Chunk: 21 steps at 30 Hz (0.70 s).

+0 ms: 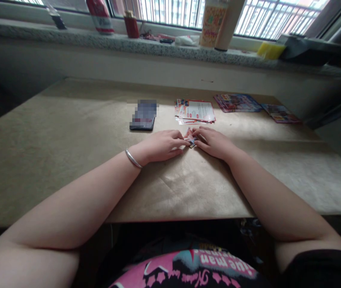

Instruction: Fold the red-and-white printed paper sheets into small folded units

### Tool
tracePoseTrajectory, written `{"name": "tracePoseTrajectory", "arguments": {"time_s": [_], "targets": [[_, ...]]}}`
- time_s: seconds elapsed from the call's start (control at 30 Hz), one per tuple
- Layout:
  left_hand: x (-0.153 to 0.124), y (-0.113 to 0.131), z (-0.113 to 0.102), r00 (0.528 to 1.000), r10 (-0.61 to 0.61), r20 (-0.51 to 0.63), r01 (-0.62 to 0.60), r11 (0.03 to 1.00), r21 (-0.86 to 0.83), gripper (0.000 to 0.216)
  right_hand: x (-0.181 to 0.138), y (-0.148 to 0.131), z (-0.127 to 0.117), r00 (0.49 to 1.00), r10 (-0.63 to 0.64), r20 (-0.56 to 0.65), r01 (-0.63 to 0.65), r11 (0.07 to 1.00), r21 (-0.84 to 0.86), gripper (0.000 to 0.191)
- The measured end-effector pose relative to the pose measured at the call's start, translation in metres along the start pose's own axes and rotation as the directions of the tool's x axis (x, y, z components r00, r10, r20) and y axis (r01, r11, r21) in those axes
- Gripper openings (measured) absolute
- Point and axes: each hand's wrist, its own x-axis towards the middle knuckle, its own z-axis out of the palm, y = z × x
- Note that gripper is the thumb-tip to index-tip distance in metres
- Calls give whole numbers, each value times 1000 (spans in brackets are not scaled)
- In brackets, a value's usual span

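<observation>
A small folded piece of printed paper (190,139), red, white and blue, lies on the brown paper-covered table (68,132) between my two hands. My left hand (161,145), with a silver bangle on its wrist, pinches the paper's left side with its fingertips. My right hand (215,142) presses on the paper's right side, fingers curled over it. Most of the paper is hidden under my fingers.
A dark phone (142,117) lies just beyond my left hand. A stack of printed leaflets (196,112) sits past the hands, with two more leaflet piles (236,103) (280,113) to the right. Bottles, cups and a yellow sponge (270,50) stand on the window sill.
</observation>
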Motion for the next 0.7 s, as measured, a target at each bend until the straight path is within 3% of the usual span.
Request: {"name": "tracePoseTrajectory", "arguments": {"time_s": [0.23,0.47,0.7], "targets": [[3,5,2,989,83,-119,-92,993,-73,28,-1,1,2,997,-75,-32,75,997,7,34],[3,1,2,981,-131,-142,130,991,-17,32,-3,5,7,993,-112,-39,114,992,61,40],[4,-4,4,973,-151,-177,162,985,52,23,-4,-3,0,980,-185,-78,186,983,8,22]]}}
